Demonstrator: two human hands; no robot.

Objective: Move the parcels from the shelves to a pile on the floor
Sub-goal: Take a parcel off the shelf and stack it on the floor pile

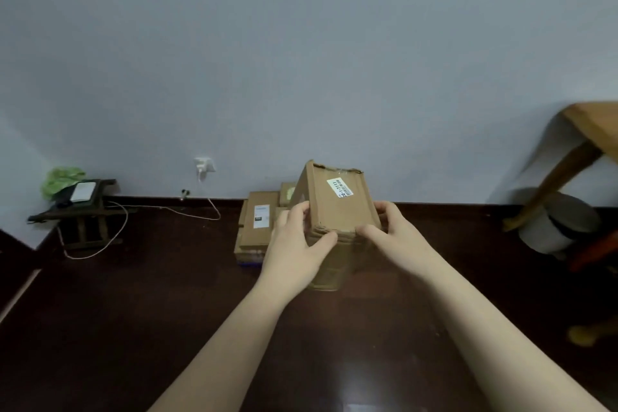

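Hands are working a parcel right in the middle of the room. The left hand (297,237) is gripping the near left corner of the cardboard box (341,211), fingers curled round its side and thumb lying along the front edge. The right hand (393,231) is clutching the right side in much the same way. The box is being held tilted, its top with the white label (336,187) showing, above the dark floor (133,311) and close to the wall (234,60). Just behind it and to the left, the pile of parcels (255,224) is lying on the floor against the skirting (150,202). Another carton (331,264) is sitting under the held box, though blur is hiding whether the two are touching. Off to the left a small dark stool (83,211) is standing, with a white cable (215,211) trailing down from the wall socket (204,165).
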